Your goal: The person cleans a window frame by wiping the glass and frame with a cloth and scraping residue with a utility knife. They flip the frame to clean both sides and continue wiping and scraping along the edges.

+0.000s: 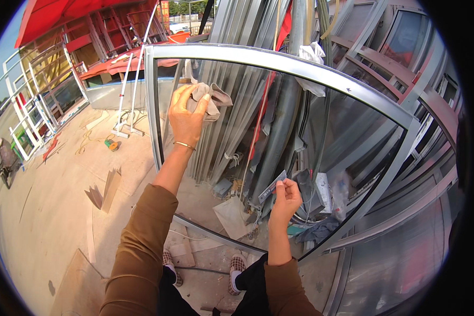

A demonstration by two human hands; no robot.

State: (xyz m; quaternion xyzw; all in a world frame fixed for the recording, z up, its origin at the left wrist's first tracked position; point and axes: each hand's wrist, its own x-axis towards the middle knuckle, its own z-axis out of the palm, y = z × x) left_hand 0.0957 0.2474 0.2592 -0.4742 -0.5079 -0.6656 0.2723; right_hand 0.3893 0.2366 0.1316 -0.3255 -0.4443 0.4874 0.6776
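In front of me a glass pane (353,139) stands upright in a silver metal frame (231,52). My left hand (187,118) is closed on a crumpled beige cloth (216,100) at the pane's upper left; the cloth appears to press on the glass. Lower down, right of the middle, my right hand (285,203) pinches a thin, flat grey strip (272,188) with dark markings, shaped like a blade. Whether the strip touches the glass I cannot tell.
Long metal profiles (221,121) lean behind the pane. More metal frames (395,68) are stacked at the right. A white cloth (313,52) hangs over the frame's top edge. Cardboard (110,189) lies on the floor at left, near a green-and-orange power tool (111,145).
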